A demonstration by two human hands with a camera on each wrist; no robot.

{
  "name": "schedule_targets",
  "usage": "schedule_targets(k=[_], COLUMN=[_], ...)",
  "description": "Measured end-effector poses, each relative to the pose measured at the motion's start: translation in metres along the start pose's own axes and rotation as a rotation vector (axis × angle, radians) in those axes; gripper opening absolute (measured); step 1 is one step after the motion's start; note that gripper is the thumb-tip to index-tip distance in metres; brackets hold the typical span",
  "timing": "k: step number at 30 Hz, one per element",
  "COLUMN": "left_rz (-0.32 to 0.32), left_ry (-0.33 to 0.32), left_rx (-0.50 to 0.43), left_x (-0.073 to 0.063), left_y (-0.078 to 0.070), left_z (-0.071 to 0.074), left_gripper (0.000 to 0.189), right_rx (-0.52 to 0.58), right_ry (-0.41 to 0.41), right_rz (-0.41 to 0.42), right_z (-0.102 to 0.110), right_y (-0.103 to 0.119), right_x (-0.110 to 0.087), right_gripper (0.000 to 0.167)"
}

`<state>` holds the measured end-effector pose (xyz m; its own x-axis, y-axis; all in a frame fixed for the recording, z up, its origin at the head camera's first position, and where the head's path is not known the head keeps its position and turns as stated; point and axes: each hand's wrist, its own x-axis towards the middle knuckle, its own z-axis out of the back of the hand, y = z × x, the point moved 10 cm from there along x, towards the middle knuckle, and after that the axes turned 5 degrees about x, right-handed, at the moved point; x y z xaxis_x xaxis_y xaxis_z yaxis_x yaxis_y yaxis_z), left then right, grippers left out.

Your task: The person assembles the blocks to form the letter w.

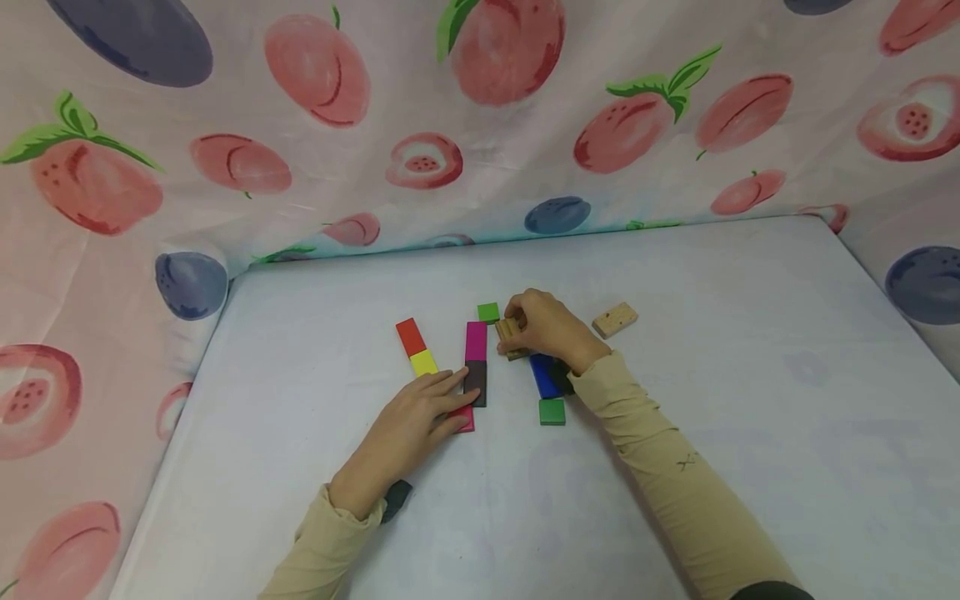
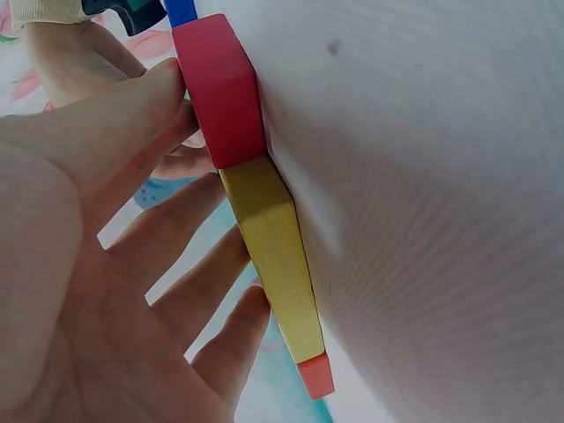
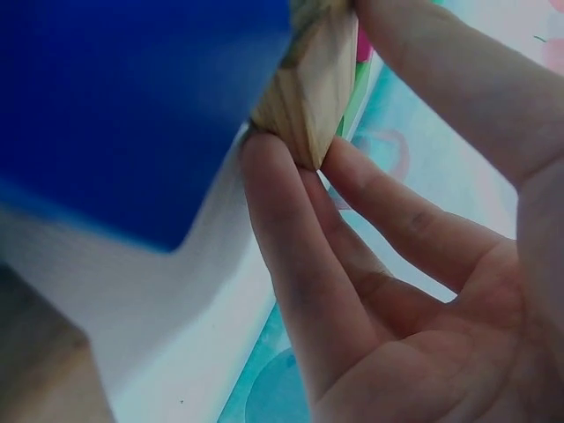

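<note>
Two green blocks (image 1: 488,313) (image 1: 552,412), one orange-red block (image 1: 411,337), one magenta block (image 1: 476,340), one dark block (image 1: 476,383) and one blue block (image 1: 545,377) lie in the head view. The right hand (image 1: 551,325) pinches a wooden block (image 1: 510,336) just right of the magenta one; a second wooden block (image 1: 615,320) lies to that hand's right. Small marks on the right sleeve (image 1: 645,433) are unreadable.

Left wrist view: the left hand (image 2: 115,286), fingers extended, touches one crimson block (image 2: 220,97) and one yellow block (image 2: 278,260).

Right wrist view: the gripped wood is near the blue block.
</note>
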<state>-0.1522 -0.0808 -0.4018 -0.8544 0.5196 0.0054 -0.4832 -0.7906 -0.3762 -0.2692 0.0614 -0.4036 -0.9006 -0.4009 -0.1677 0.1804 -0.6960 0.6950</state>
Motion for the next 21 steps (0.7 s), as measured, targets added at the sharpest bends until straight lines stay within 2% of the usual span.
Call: schedule_targets(k=[21], left_rz=[0.003], left_ry=[0.010], left_rx=[0.005], left_x=[-0.0002], left_y=[0.0009], left_z=[-0.0007], left_gripper=[0.042], right_rx=[-0.010], right_ry=[-0.006], right_rz=[0.003], right_z=[-0.0006], right_y=[0.0005], right_x=[0.0003], right_gripper=[0.051])
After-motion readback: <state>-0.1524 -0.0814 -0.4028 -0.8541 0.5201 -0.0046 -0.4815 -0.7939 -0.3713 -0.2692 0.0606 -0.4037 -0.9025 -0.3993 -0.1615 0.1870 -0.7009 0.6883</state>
